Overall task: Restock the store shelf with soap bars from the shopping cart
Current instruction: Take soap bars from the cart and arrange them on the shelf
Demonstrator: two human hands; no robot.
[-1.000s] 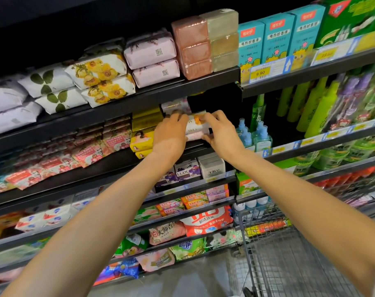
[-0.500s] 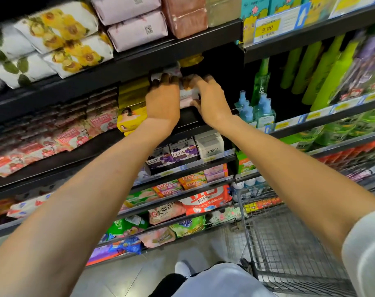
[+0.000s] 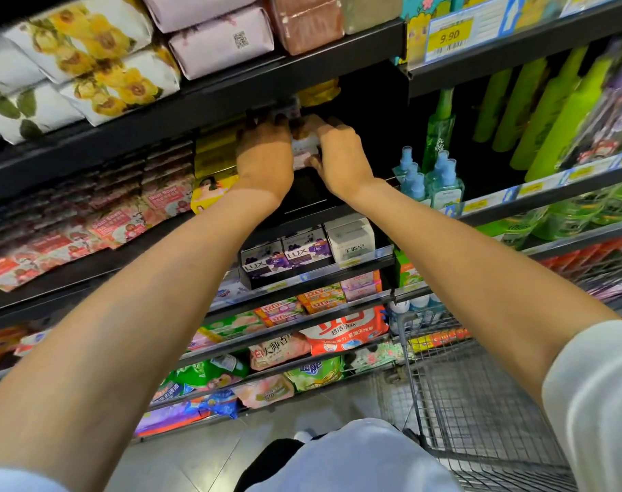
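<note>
Lying between both hands' fingers [image 3: 332, 127]: soap bar [image 3: 304, 150]

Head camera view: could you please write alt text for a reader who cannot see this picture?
Two bare hands, left hand and right hand, hold a pale soap pack between them at a dark store shelf, beside yellow soap boxes. Below stand Lux soap boxes; a wire shopping cart is at lower right.

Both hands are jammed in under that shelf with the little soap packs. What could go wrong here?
The soap bars, pinched between the left hand and right hand, could slip from the grip and fall onto the Lux boxes below. The yellow boxes beside the left hand might get knocked. The tight gap could scrape knuckles.
</note>
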